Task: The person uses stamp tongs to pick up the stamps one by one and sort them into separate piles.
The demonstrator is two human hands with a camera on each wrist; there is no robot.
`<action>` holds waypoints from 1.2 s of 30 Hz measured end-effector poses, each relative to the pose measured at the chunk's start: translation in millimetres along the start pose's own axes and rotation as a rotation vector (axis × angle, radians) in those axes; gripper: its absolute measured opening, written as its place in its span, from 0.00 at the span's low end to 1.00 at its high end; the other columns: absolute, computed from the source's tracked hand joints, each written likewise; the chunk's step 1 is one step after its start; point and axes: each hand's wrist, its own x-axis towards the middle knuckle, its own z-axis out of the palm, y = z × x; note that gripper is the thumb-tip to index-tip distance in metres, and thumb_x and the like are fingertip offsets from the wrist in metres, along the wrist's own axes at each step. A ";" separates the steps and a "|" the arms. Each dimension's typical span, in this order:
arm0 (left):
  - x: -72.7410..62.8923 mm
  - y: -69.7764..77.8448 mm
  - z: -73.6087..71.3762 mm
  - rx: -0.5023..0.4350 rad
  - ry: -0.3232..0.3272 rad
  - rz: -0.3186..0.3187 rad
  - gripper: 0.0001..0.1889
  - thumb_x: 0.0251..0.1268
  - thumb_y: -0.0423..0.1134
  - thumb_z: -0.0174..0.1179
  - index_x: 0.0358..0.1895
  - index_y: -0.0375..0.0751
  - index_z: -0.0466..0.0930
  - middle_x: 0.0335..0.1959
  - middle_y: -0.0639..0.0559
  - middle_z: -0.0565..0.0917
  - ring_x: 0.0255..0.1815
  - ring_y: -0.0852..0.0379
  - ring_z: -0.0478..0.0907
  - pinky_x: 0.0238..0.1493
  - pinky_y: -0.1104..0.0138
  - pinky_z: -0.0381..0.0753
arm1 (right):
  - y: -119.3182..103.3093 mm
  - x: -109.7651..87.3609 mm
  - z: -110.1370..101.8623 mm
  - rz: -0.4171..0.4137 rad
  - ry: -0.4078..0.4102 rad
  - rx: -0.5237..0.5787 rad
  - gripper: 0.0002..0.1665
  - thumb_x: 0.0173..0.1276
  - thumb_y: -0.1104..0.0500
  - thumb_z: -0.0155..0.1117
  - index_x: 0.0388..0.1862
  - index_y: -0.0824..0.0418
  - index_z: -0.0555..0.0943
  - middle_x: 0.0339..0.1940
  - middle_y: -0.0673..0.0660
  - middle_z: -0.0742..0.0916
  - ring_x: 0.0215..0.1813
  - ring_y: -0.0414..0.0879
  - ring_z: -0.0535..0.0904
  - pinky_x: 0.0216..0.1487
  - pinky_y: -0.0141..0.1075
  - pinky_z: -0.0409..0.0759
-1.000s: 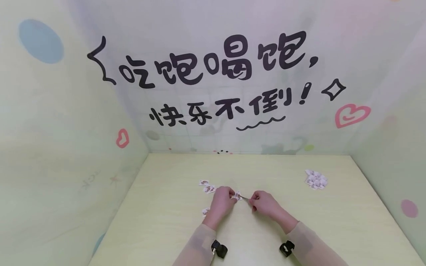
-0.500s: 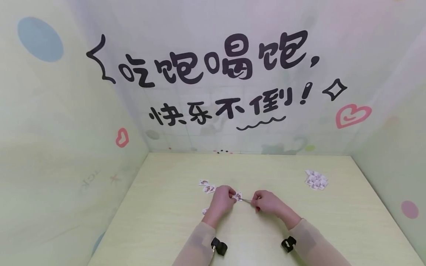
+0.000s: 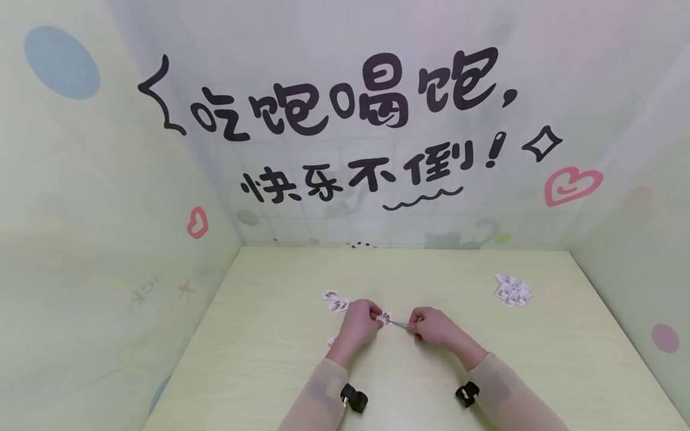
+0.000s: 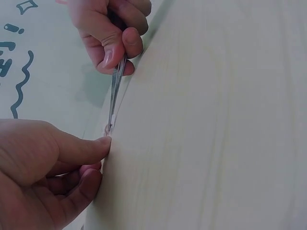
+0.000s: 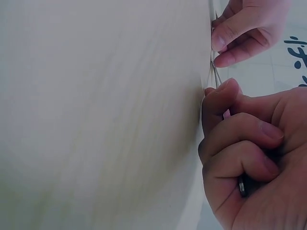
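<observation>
My left hand (image 3: 362, 320) pinches a mini playing card (image 3: 386, 316) between thumb and fingertips, just over the table. The card is white with a coloured figure. In my right hand (image 3: 432, 328) is a pair of slim silver tweezers (image 4: 116, 91), gripped between thumb and bent fingers. Their tips overlap the card's right part in the head view. From the right wrist camera the tweezers (image 5: 217, 75) show only briefly between both hands, with the rest hidden by curled fingers (image 5: 242, 129).
Further left on the pale wooden table (image 3: 458, 383) lie some small cards (image 3: 338, 306), and another card (image 3: 332, 341) is partly hidden behind the left wrist. A loose heap of cards (image 3: 513, 291) sits back right. Printed fabric walls (image 3: 302, 227) enclose the table.
The tweezer tips have moved slightly down on the card, and my right hand has shifted a little to the right. My left hand keeps its place with the card.
</observation>
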 end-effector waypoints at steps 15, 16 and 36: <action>-1.4 -8.0 -4.0 -0.072 -0.035 0.040 0.12 0.60 0.26 0.75 0.46 0.35 0.89 0.33 0.54 0.81 0.35 0.57 0.77 0.42 0.61 0.82 | 1.0 -2.5 0.6 0.017 -0.002 0.063 0.11 0.79 0.64 0.62 0.33 0.60 0.81 0.24 0.53 0.83 0.29 0.46 0.72 0.35 0.37 0.69; -1.7 -8.2 -4.2 -0.075 -0.037 0.041 0.12 0.60 0.26 0.75 0.46 0.35 0.89 0.33 0.54 0.81 0.35 0.57 0.77 0.42 0.62 0.82 | 0.8 -3.3 0.5 0.014 -0.003 0.070 0.10 0.79 0.64 0.62 0.33 0.61 0.81 0.24 0.53 0.83 0.29 0.47 0.72 0.35 0.38 0.69; -7.5 -9.3 -7.0 -0.109 -0.036 0.068 0.11 0.61 0.27 0.75 0.47 0.34 0.89 0.34 0.54 0.82 0.36 0.57 0.78 0.42 0.62 0.83 | 6.3 -0.4 -0.8 -0.017 0.000 0.148 0.10 0.77 0.66 0.62 0.32 0.64 0.81 0.23 0.54 0.84 0.30 0.47 0.73 0.37 0.39 0.69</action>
